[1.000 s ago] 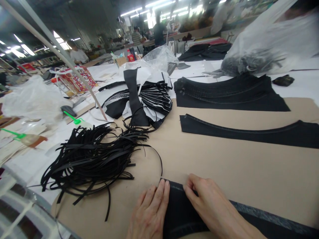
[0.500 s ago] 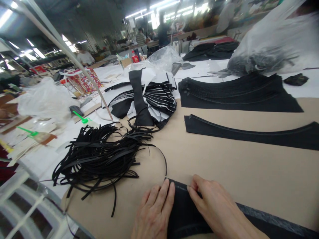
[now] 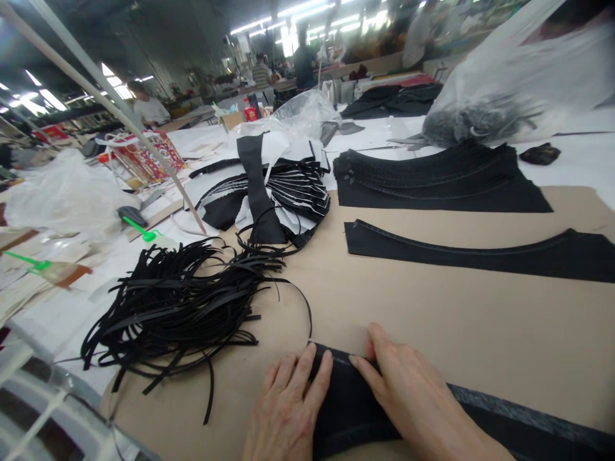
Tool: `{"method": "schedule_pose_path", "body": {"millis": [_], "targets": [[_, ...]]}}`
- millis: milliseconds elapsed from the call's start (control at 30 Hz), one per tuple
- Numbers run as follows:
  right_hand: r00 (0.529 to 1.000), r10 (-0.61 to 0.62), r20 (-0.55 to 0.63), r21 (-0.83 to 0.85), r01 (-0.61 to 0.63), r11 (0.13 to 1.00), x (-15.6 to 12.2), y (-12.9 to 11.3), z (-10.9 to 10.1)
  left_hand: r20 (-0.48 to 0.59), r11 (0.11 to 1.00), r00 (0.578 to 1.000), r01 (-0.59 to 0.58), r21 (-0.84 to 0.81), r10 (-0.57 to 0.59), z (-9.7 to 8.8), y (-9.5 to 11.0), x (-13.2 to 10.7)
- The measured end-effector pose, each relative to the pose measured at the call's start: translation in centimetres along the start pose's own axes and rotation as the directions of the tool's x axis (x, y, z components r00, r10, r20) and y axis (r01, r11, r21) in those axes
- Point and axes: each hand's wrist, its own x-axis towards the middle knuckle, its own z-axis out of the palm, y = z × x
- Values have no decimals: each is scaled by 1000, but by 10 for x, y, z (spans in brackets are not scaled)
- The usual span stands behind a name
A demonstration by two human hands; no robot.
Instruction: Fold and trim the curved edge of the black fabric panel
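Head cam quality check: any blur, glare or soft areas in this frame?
Head view: left hand, right hand and the black fabric piece under their fingers are sharp; the plastic bag at upper right is smeared; ceiling lights blow out; the far hall is soft; the brown board is evenly lit, shadows faint.

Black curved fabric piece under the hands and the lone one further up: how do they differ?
The near black curved fabric piece has the left hand and right hand on its end; the lone black curved piece lies untouched. The near piece shows a grey band along its edge; the lone piece looks all black. Both lie flat on the brown board.
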Motion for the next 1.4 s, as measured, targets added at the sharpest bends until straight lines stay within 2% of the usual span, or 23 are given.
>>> {"method": "schedule_pose_path", "body": {"millis": [167,267,433,567,700,800,1000,1267,1400], "targets": [[999,-11,-31,-22,10,1000,-1,2,2,35,995,998,56,-78,-54,-1,-3,2],[1000,-13,-22,-23,12,1000,-1,1,2,11,985,997,74,-156,-73,-3,-2,8],[1000,0,-19,-77,-1,997,-3,-4,1,-31,957,994,-106,-269,102,-1,14,23],[1000,17,-10,-24,-18,1000,-8,2,-17,-65,960,985,-171,-223,160,7,20,23],[996,26,91,100,-35,994,-14,25,-44,-73,969,982,-184,-167,174,14,17,20],[994,17,112,170,-36,985,-17,42,-53,-83,975,982,-180,-130,171,17,19,19],[994,34,100,209,-55,976,-18,53,-46,-98,993,995,-43,-108,32,17,33,18],[999,2,54,166,-11,986,-16,56,-36,-123,993,992,-33,-110,19,19,36,18],[997,17,74,163,-29,986,-17,56,-36,-124,994,992,-24,-106,11,21,37,17]]}}
